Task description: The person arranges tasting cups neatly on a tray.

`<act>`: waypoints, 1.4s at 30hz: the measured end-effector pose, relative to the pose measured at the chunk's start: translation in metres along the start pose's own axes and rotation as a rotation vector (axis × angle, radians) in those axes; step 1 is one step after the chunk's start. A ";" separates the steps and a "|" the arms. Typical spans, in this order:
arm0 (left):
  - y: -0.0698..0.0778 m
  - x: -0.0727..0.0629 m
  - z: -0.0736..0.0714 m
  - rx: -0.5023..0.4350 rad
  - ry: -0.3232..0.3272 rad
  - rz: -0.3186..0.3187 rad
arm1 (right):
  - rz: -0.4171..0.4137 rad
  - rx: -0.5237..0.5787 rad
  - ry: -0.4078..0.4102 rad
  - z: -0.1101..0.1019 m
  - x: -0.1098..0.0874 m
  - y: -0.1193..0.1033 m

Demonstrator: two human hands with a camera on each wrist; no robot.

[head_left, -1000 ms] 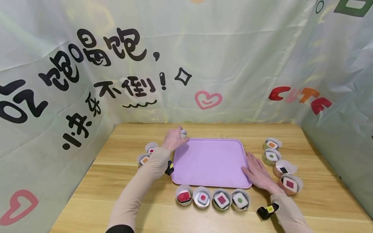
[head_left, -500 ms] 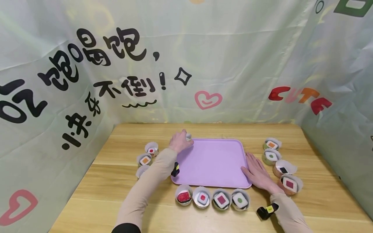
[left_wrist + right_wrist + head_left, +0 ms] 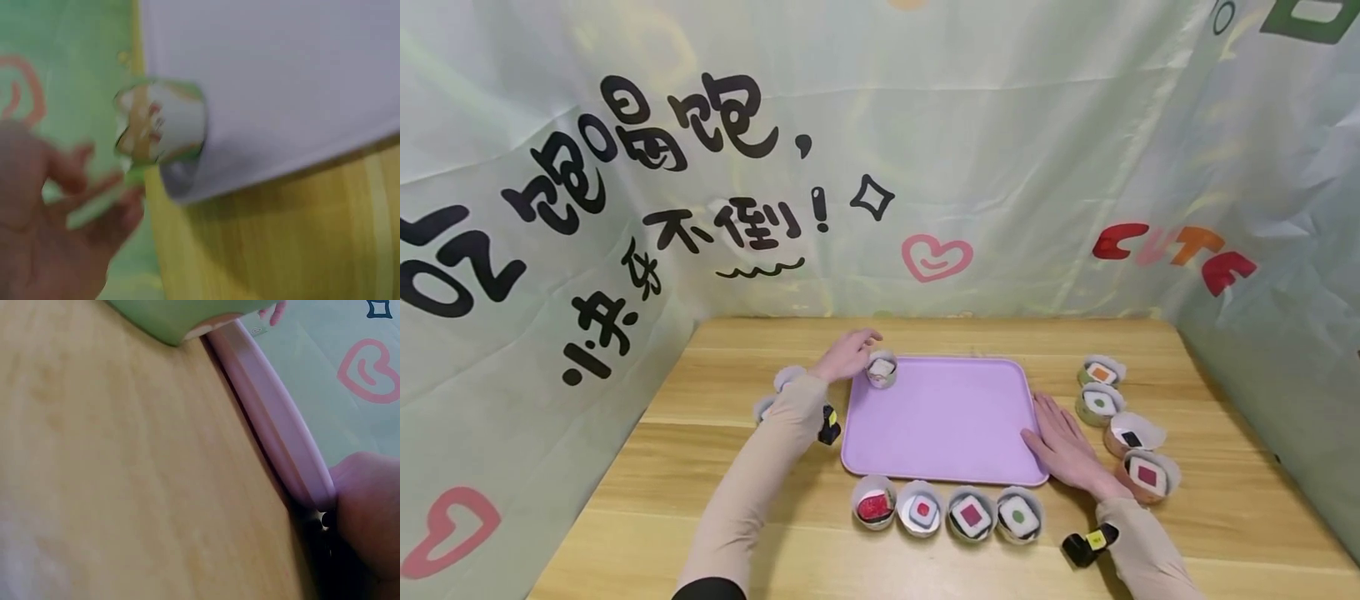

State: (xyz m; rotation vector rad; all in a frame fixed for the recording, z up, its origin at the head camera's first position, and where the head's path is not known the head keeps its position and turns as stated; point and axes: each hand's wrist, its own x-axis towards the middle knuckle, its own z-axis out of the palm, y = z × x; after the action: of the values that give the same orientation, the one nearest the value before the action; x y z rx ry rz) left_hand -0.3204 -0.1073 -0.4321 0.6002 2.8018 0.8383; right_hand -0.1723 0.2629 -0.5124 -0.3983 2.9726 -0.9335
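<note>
A small paper cup (image 3: 882,372) with a whitish piece in it stands upright in the far left corner of the lilac tray (image 3: 947,425). Just left of that cup is my left hand (image 3: 842,358), its fingers loose and apart from it. The left wrist view, blurred, shows the cup's green side with a cartoon animal face (image 3: 164,120) and a gap to the hand (image 3: 56,219). My right hand (image 3: 1063,442) lies with straight fingers along the tray's right edge, thumb over the rim. In the right wrist view it touches the tray's end (image 3: 275,419).
Several cups with sushi-like pieces line the front of the tray, such as one with a red top (image 3: 874,507). More stand at the right, including one with an orange centre (image 3: 1101,371). At the left, cups (image 3: 788,377) are partly behind my left arm. A printed curtain (image 3: 1000,167) encloses the table.
My left hand carried the cup right onto the tray's far left corner. It has let go and drawn back to the left. The right hand has not moved.
</note>
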 end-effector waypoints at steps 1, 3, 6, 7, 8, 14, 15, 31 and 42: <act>-0.003 0.000 -0.002 -0.026 -0.049 0.044 | -0.003 0.005 0.005 0.000 0.000 0.001; -0.008 0.000 -0.005 -0.062 -0.152 0.109 | -0.023 0.009 0.026 0.001 -0.001 0.002; -0.014 0.000 -0.004 -0.041 -0.249 0.175 | -0.042 0.019 0.058 0.003 -0.003 0.004; -0.015 -0.001 -0.003 -0.035 -0.260 0.196 | -0.045 0.018 0.062 0.003 -0.003 0.004; -0.016 -0.001 -0.001 -0.025 -0.260 0.217 | -0.046 0.019 0.064 0.004 -0.003 0.004; -0.014 -0.004 0.006 0.001 -0.200 0.275 | 0.010 0.008 0.010 0.003 -0.002 0.001; -0.013 -0.004 0.007 -0.005 -0.192 0.269 | 0.013 0.000 0.006 0.004 -0.002 0.001; -0.011 -0.001 0.016 0.003 -0.060 0.145 | 0.011 -0.036 0.003 0.002 -0.001 -0.002; -0.012 0.002 0.020 0.003 -0.035 0.082 | 0.017 -0.015 -0.007 0.001 0.000 0.000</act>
State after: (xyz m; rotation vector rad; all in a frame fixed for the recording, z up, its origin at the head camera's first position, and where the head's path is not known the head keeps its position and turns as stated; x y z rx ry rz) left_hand -0.3211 -0.1055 -0.4554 0.7271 2.7643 0.8298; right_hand -0.1726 0.2622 -0.5134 -0.3754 2.9737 -0.9071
